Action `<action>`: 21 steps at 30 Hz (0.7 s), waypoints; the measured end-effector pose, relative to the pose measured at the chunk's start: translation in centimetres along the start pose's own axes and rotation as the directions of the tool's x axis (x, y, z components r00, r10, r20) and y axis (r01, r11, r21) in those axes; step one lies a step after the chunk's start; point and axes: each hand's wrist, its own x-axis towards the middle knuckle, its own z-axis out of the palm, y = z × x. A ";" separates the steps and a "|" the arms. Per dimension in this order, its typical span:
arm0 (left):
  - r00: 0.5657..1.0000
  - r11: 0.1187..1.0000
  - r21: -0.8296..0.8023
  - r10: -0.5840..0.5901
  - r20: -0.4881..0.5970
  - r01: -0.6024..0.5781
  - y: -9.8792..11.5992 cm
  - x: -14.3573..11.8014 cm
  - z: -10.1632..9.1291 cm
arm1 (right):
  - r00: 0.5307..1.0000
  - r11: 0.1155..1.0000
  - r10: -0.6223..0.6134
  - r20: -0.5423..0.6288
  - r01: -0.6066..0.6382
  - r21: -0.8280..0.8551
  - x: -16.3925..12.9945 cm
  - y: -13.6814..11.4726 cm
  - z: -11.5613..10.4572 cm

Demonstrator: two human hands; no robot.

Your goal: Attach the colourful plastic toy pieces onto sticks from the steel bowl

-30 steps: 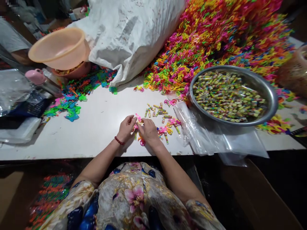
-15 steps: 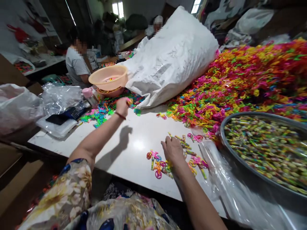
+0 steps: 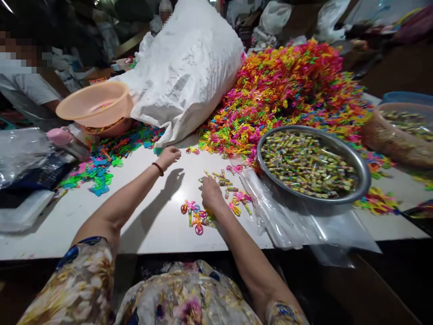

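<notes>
My left hand (image 3: 169, 156) is raised over the white table, near the mouth of the big white sack. Its fingers reach to the right, slightly bent and apart, and nothing shows in them. My right hand (image 3: 211, 194) is low over the table, fingers closed, with the end of a small printed tube (image 3: 200, 179) at the fingertips. More small yellow-green tubes (image 3: 223, 181) lie just beyond it. Beside its wrist, on the near side, sits a cluster of plastic toy bicycles (image 3: 196, 219) mixed with tubes. Another pink toy bicycle (image 3: 234, 169) lies further back.
A metal basin (image 3: 363, 180) full of tubes stands right, on clear plastic bags (image 3: 287, 225). Behind rises a heap of colourful plastic toys (image 3: 277, 95), beside the white sack (image 3: 189, 67). Peach basins (image 3: 94, 101), a pink-capped bottle (image 3: 61, 136) and flat coloured pieces (image 3: 101, 176) are left. A co-worker sits far left.
My view has swung to the right. My left hand has let go of the small orange-pink thing it held and come nearer the right hand. The right hand stays by the tubes.
</notes>
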 end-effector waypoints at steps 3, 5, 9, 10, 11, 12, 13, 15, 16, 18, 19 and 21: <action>0.993 0.977 0.179 0.115 0.023 -0.117 -1.5 1.9 4.1 | 0.999 0.954 0.018 -0.047 -0.003 0.298 -2.2 -0.4 -1.4; 0.979 0.950 0.238 0.197 0.046 -0.202 -1.6 3.7 5.8 | 0.998 0.878 0.052 -0.034 -0.029 0.478 -3.9 -0.7 -2.2; 0.948 0.860 0.399 0.286 0.140 -0.319 -1.9 6.0 8.3 | 0.985 0.649 0.118 0.126 -0.173 0.741 -6.9 -0.9 -2.7; 0.946 0.836 0.444 0.285 0.152 -0.323 -2.1 6.2 8.8 | 0.974 0.565 0.123 0.190 -0.226 0.793 -7.5 -0.8 -2.6; 0.948 0.818 0.481 0.279 0.150 -0.317 -2.5 6.2 9.1 | 0.960 0.471 0.125 0.252 -0.281 0.836 -7.9 -0.6 -2.5; 0.953 0.809 0.504 0.270 0.139 -0.302 -2.9 6.1 9.4 | 0.944 0.376 0.126 0.306 -0.331 0.866 -8.2 -0.4 -2.4; 0.958 0.810 0.513 0.258 0.123 -0.284 -3.3 5.9 9.4 | 0.929 0.292 0.129 0.346 -0.369 0.882 -8.4 -0.2 -2.3; 0.969 0.806 0.540 0.228 0.092 -0.241 -4.0 5.2 9.2 | 0.916 0.165 0.142 0.376 -0.397 0.903 -8.6 0.3 -2.2; 0.975 0.809 0.548 0.210 0.073 -0.215 -4.4 4.6 8.8 | 0.913 0.101 0.145 0.382 -0.398 0.912 -8.6 0.4 -2.3; 0.983 0.831 0.529 0.178 0.040 -0.172 -5.0 3.2 7.9 | 0.900 -0.060 0.133 0.415 -0.411 0.910 -8.5 0.5 -2.5; 0.986 0.857 0.491 0.164 0.027 -0.156 -5.3 2.3 7.3 | 0.890 -0.147 0.123 0.439 -0.421 0.895 -8.5 0.5 -2.6; 0.991 0.939 0.325 0.133 -0.027 -0.117 -5.6 0.1 6.4 | 0.874 -0.277 0.102 0.476 -0.434 0.857 -8.4 0.3 -2.8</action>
